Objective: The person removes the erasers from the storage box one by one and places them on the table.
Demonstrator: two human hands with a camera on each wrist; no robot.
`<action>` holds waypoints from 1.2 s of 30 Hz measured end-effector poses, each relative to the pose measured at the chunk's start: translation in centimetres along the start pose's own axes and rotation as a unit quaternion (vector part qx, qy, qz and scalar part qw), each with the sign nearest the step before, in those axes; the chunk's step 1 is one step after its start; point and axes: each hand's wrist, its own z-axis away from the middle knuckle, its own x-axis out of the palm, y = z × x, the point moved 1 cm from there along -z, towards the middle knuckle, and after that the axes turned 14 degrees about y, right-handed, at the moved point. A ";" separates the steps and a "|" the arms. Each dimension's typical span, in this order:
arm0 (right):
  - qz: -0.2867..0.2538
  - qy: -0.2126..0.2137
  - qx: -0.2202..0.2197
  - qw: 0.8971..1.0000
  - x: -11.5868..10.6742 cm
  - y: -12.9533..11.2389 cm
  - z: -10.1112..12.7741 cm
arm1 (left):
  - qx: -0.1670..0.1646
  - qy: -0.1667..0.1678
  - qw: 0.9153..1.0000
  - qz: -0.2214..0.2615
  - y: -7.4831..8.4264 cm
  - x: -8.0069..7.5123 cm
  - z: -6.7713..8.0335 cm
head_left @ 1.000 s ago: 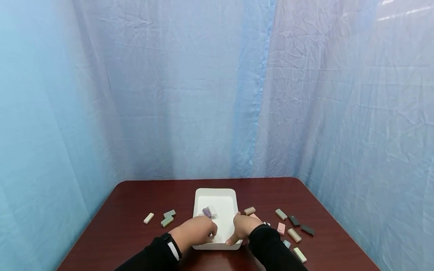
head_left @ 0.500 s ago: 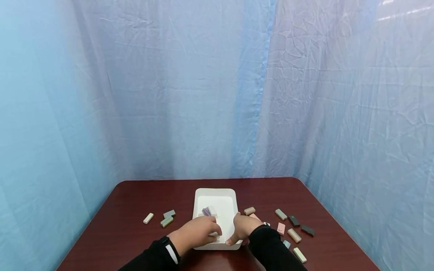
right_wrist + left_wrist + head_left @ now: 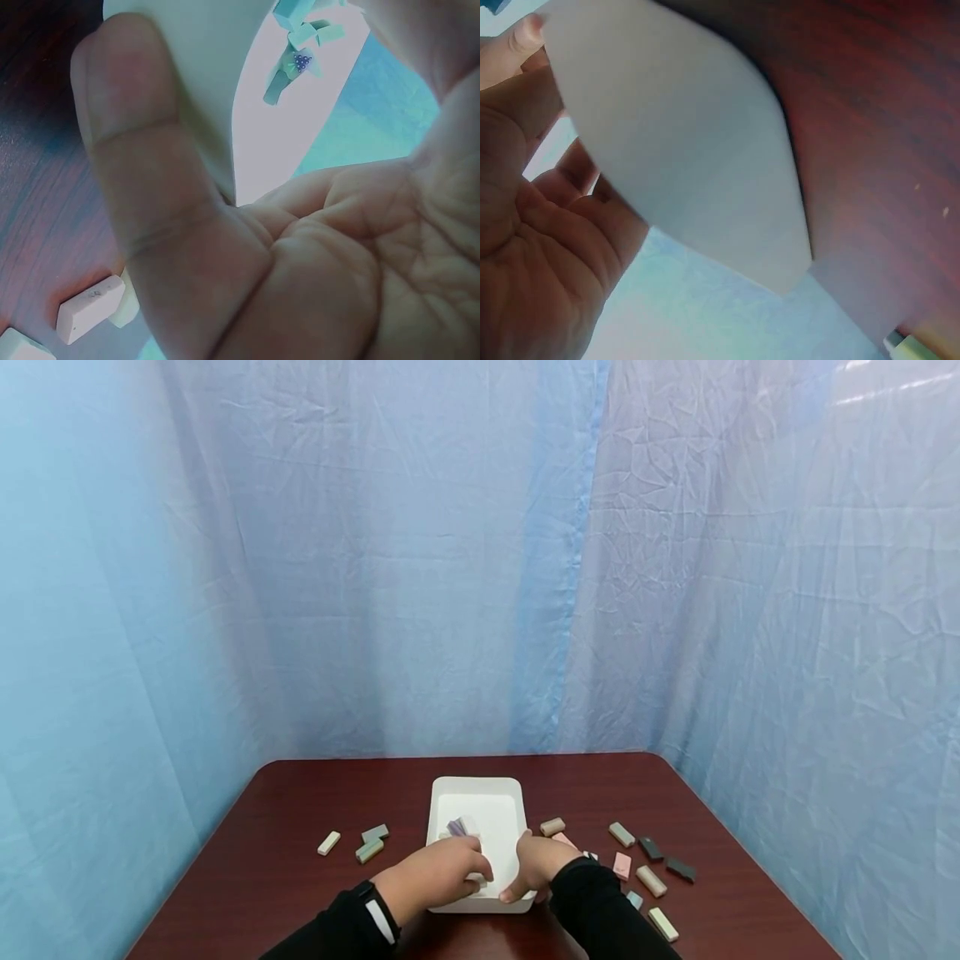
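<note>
Both hands meet at the near end of a white tray [image 3: 480,793] on the dark red bench [image 3: 285,877]. The left hand [image 3: 438,875] reaches over the near rim into the tray; whether its grip pinches anything cannot be told, as the fingertips are hidden behind the hand in the head view and the tray wall fills the left wrist view. The right hand [image 3: 536,864] clamps the tray's near right corner, thumb [image 3: 142,135] pressed on the outer wall, fingers over the rim. Small blocks [image 3: 461,827] lie inside the tray, partly masked by the left hand. 3 blocks [image 3: 367,843] sit left of the tray; a scatter of pink, tan, green and dark blocks [image 3: 637,864] lies to its right, some cut off by the right sleeve [image 3: 600,910]. Blue drapes [image 3: 375,568] close off the background.
</note>
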 end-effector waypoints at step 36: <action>0.000 0.005 -0.006 1.000 -0.1 0.1 0.4 | -0.287 0.045 0.953 -0.091 -8.4 -1.3 0.9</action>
